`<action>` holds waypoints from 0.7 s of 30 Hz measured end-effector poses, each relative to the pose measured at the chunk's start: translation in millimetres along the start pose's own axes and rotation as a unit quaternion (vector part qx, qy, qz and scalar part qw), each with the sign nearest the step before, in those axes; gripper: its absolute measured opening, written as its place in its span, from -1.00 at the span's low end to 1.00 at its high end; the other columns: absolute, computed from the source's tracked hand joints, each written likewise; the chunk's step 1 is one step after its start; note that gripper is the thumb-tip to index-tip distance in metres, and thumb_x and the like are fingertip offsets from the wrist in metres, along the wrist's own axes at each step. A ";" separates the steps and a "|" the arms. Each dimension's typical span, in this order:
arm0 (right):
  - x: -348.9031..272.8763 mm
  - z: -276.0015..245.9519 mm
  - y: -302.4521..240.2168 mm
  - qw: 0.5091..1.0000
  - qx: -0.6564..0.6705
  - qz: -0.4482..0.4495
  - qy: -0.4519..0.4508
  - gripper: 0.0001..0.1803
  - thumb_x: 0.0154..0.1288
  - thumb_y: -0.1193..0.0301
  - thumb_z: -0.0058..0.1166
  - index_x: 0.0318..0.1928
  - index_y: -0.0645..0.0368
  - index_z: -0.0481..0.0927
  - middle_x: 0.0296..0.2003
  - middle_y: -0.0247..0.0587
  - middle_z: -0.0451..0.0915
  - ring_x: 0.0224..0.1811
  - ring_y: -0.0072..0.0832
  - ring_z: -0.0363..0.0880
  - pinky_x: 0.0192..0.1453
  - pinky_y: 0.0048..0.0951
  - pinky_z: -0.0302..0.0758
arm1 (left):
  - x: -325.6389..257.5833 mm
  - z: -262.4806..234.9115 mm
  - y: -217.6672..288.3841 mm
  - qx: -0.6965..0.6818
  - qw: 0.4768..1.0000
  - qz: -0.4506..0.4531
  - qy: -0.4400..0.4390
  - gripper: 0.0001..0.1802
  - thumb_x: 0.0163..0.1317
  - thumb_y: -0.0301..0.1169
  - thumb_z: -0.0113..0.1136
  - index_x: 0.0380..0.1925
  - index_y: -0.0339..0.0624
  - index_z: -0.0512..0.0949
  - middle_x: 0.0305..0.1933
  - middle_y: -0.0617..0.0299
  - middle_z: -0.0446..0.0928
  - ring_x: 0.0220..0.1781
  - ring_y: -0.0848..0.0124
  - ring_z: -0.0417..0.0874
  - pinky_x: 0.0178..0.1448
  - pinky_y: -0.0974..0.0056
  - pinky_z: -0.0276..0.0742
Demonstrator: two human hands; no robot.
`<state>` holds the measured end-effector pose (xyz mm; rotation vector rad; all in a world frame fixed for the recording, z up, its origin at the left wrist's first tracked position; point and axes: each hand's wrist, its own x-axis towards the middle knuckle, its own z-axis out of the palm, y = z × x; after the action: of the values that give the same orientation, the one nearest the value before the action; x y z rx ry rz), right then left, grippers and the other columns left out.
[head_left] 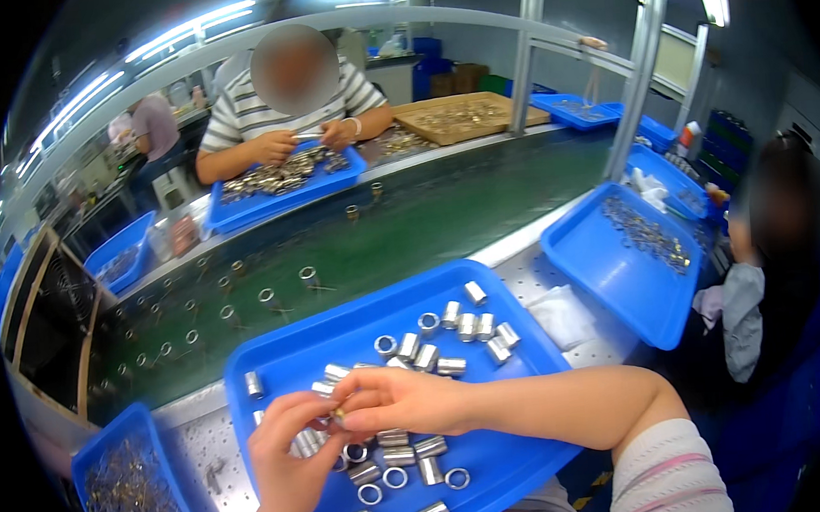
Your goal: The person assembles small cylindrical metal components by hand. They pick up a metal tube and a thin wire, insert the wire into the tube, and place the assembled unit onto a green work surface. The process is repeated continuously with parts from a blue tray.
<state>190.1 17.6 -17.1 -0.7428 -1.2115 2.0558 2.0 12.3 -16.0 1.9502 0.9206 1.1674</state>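
My left hand (290, 446) and my right hand (405, 400) meet over a blue tray (293, 343), fingertips pinched together. Between them shows a bit of a small brass-coloured metal part (339, 414); the fingers cover most of it, so its full shape is hidden. Short shiny metal sleeves (426, 356) lie in the tray around my hands, several upright and others on their sides. Left of my left hand, a smaller blue tray (133, 489) holds a heap of thin wire-like pins with brass-coloured ends.
Beyond the tray runs a green conveyor belt (381, 239) carrying spaced-out sleeves with pins. Across it, a person (294, 122) handles parts over another blue tray (285, 200). At right are a white cloth (564, 317), a blue parts tray (618, 276) and another person (784, 224).
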 end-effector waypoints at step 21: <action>-261.7 -280.9 -65.8 0.382 -0.544 -0.001 0.747 -0.56 -0.03 0.33 0.23 -0.10 0.21 0.49 -0.14 0.00 0.53 -0.07 -0.20 0.51 0.02 -0.30 0.41 | 3.2 3.0 7.4 -0.040 0.998 0.010 0.051 -0.61 -0.25 -0.73 0.21 -0.30 -0.28 0.49 -0.17 0.11 0.44 -0.21 0.37 0.53 -0.19 0.38 0.49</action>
<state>578.6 -2.7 -36.2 -2.2758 -0.9633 -0.4293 7.6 10.5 -9.6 1.8540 0.8952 1.3053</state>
